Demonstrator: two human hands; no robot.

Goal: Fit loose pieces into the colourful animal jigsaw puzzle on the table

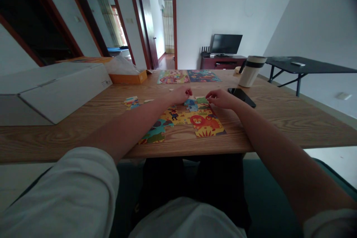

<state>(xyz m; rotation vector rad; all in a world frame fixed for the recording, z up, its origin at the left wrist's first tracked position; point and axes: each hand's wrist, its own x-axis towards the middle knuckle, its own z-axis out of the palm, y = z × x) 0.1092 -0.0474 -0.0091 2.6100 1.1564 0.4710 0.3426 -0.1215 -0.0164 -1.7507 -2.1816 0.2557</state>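
Observation:
A partly joined jigsaw puzzle (182, 118) with colourful animals lies on the table in front of me. Its lion section (206, 123) is at the near right, and a blue elephant piece (191, 105) sits farther back. My left hand (180, 96) hovers over the far edge of the puzzle, fingers curled; what they hold, if anything, is too small to make out. At the far right corner, my right hand (219, 98) pinches the edge of a green tree puzzle piece (202, 100). My left forearm hides part of the puzzle's left side.
Two picture boards (174, 77) lie at the back of the table. A black phone (242, 96) and a white mug (251, 72) are to the right. On the left stand a white box (52, 89) and an orange box (128, 78) holding a plastic bag. Loose puzzle pieces (131, 101) lie left.

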